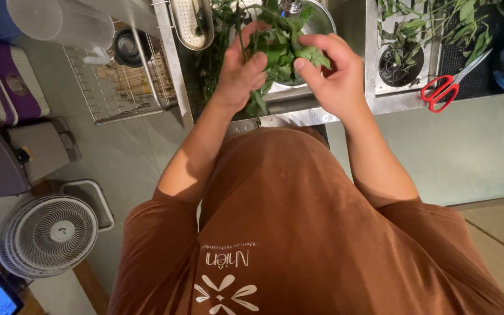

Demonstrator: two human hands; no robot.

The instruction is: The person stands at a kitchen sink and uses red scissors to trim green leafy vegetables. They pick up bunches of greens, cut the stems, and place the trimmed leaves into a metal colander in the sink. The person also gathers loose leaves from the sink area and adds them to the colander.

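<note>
Head view: your left hand [241, 73] was closed around a bunch of herbs [280, 42], stems hanging below it. Your right hand [332, 71] pinched a leaf at the bunch's edge. A steel bowl [321, 20] sat just beyond both hands. More sprigs [456, 26] and red scissors [447, 87] lay to the right. Judged: picking was midway, with much left.
</note>
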